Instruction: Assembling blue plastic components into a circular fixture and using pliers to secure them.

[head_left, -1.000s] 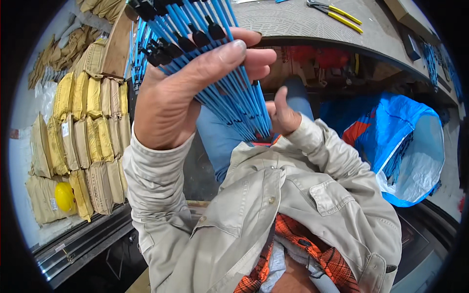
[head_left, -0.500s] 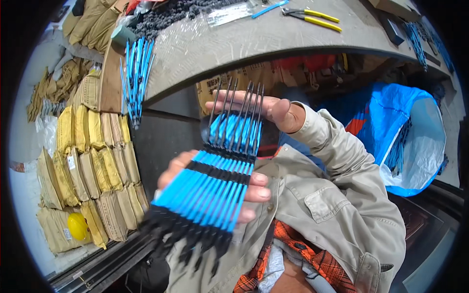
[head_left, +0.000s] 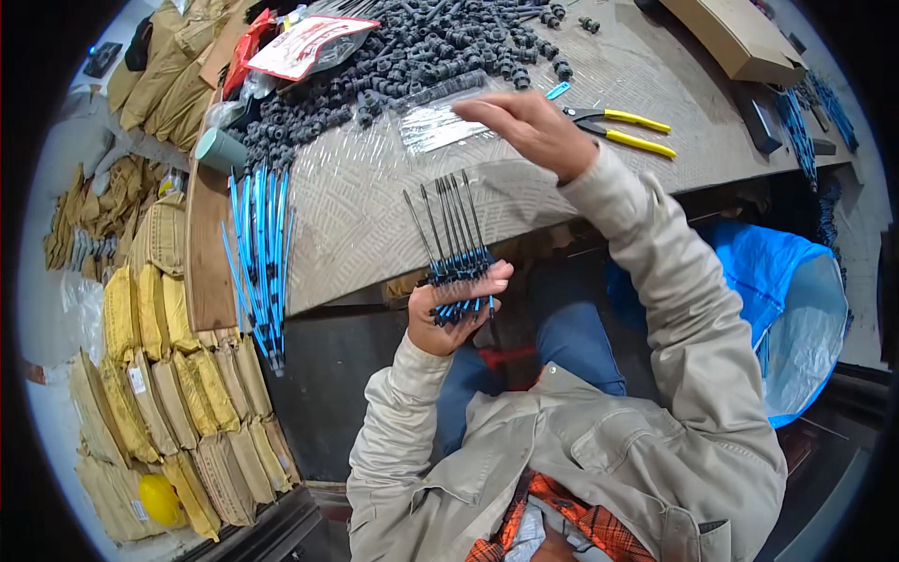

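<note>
My left hand [head_left: 438,314] is closed around a bundle of blue-and-black rods [head_left: 459,273], held upright near the table's front edge. Their thin black ends point up and fan apart slightly; the blue lengths are mostly hidden by the hand. Over the table, my right hand [head_left: 529,126] reaches left with its visible fingers stretched out and nothing seen in them. Just beside its fingertips lies a clear plastic packet of thin silvery strips [head_left: 435,129]. To its right are pliers with yellow handles [head_left: 637,133], and a blue strip [head_left: 558,91] shows behind the hand.
A heap of black ribbed fittings [head_left: 403,56] covers the table's back left. Blue rods [head_left: 262,244] hang over the left edge by a green cup [head_left: 220,150]. A cardboard box [head_left: 740,42] stands back right. A blue sack [head_left: 749,272] is at right; yellow-brown packages [head_left: 187,393] stack at left.
The rod bundle has gone from lying across both hands near my body to upright in my left hand. My right hand has left it and moved up over the table. The view has shifted.
</note>
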Available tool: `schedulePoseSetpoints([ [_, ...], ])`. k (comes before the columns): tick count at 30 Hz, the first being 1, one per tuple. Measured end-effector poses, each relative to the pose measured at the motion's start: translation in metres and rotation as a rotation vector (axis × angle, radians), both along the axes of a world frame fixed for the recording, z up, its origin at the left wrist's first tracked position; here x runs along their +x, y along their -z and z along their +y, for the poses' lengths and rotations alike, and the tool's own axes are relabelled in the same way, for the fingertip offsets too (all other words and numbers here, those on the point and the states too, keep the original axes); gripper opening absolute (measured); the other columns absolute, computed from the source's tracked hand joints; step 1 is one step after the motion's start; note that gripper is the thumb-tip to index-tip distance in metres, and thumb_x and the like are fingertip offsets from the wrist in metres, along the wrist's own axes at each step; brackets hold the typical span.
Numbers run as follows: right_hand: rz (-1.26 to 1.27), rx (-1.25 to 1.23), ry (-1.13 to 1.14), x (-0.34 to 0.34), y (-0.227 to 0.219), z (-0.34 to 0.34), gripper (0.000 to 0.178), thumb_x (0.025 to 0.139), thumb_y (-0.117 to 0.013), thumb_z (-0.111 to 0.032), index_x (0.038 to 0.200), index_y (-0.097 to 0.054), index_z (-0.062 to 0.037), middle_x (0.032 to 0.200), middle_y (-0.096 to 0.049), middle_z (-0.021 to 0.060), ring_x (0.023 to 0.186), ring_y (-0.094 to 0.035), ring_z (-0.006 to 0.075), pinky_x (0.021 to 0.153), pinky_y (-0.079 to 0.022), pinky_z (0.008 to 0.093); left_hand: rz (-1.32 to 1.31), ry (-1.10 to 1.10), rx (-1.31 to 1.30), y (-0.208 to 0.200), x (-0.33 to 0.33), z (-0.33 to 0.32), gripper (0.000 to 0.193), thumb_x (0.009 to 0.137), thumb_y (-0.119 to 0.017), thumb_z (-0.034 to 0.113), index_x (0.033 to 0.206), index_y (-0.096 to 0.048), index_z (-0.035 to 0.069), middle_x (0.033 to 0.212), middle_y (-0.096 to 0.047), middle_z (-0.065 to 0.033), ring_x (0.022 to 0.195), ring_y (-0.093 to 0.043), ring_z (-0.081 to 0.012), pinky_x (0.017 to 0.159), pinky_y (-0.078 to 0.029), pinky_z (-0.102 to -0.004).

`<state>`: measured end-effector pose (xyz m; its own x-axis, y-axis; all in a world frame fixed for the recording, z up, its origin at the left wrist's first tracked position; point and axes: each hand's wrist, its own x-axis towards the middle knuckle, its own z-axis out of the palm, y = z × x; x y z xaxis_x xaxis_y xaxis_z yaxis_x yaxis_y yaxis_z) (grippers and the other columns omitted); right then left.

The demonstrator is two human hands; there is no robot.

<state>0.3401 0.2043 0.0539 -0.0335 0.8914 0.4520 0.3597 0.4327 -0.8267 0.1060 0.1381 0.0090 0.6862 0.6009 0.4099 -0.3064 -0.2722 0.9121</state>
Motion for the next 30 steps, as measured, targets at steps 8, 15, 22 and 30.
schedulePoseSetpoints([
  [8,-0.964,-0.09,0.105,-0.012,-0.001,0.114,0.01,0.077,-0.058,-0.01,0.077,-0.067,-0.004,0.075,-0.066,0.0055,0.059,-0.058,0.0222,0.053,-0.046,0.0318,-0.192,-0.058,-0.302,-0.013,0.015,0.006,0.03,0.083,-0.057,0.005,0.111,-0.054,-0.005,0.099,-0.063,-0.0205,0.093,-0.062,-0.0324,0.084,-0.05,-0.0382],
  [15,-1.066,-0.119,0.161,-0.025,-0.003,0.108,0.006,0.073,-0.061,-0.009,0.069,-0.064,-0.0055,0.073,-0.064,0.0046,0.063,-0.058,0.0222,0.056,-0.046,0.0328,-0.035,-0.069,-0.606,-0.026,0.007,0.015,0.036,0.087,-0.055,0.013,0.116,-0.048,-0.008,0.095,-0.063,-0.0243,0.089,-0.062,-0.0353,0.081,-0.052,-0.0405],
  [22,-0.685,0.205,0.277,-0.008,0.002,0.092,0.005,0.077,-0.062,-0.009,0.073,-0.063,-0.006,0.072,-0.061,0.0019,0.063,-0.058,0.0178,0.056,-0.045,0.0296,-0.038,-0.067,-0.541,-0.028,0.016,0.013,0.029,0.084,-0.06,0.009,0.108,-0.056,-0.008,0.09,-0.065,-0.0194,0.081,-0.065,-0.0259,0.078,-0.052,-0.0308],
  [30,0.291,0.218,-0.11,-0.031,-0.042,-0.069,0.007,0.077,-0.061,0.001,0.081,-0.062,-0.0045,0.069,-0.055,0.0019,0.052,-0.044,0.0098,0.047,-0.037,0.021,0.033,-0.107,-0.56,-0.032,0.014,0.009,0.027,0.084,-0.06,0.008,0.105,-0.058,-0.007,0.09,-0.065,-0.0198,0.081,-0.065,-0.0258,0.078,-0.052,-0.0298],
])
